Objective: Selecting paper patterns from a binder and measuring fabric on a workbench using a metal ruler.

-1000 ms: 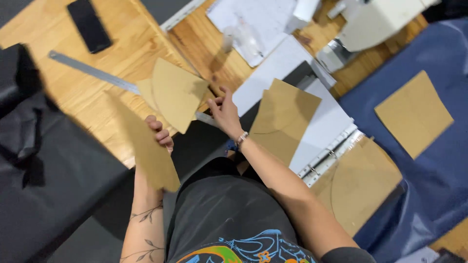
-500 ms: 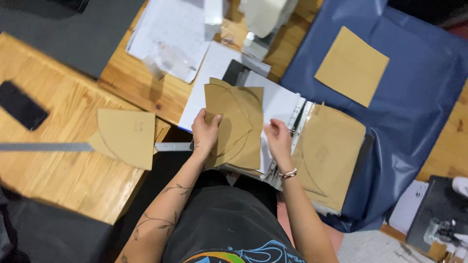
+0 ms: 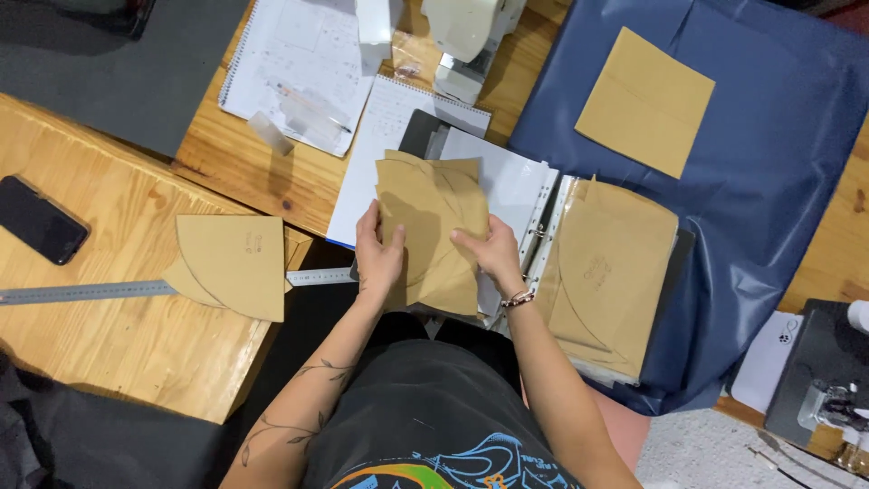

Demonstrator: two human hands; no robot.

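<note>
My left hand point(image 3: 377, 254) and my right hand point(image 3: 490, 254) both grip a stack of brown paper pattern pieces point(image 3: 431, 217), held over the left page of an open ring binder point(image 3: 520, 195). The binder's right side holds a plastic sleeve with more brown pattern paper point(image 3: 611, 272). A fan-shaped brown pattern piece point(image 3: 231, 264) lies on the wooden table point(image 3: 109, 335) to my left, on top of a metal ruler point(image 3: 86, 291).
A black phone point(image 3: 38, 221) lies at the table's left. A spiral notebook with drawings point(image 3: 290, 63) and a white sewing machine point(image 3: 466, 32) sit at the back. Blue fabric point(image 3: 769, 181) covers the right side with a square brown piece point(image 3: 645, 101) on it.
My view has swung right from the wooden table to the binder. Both hands now hold the stack over the binder; the fan-shaped piece stays on the ruler.
</note>
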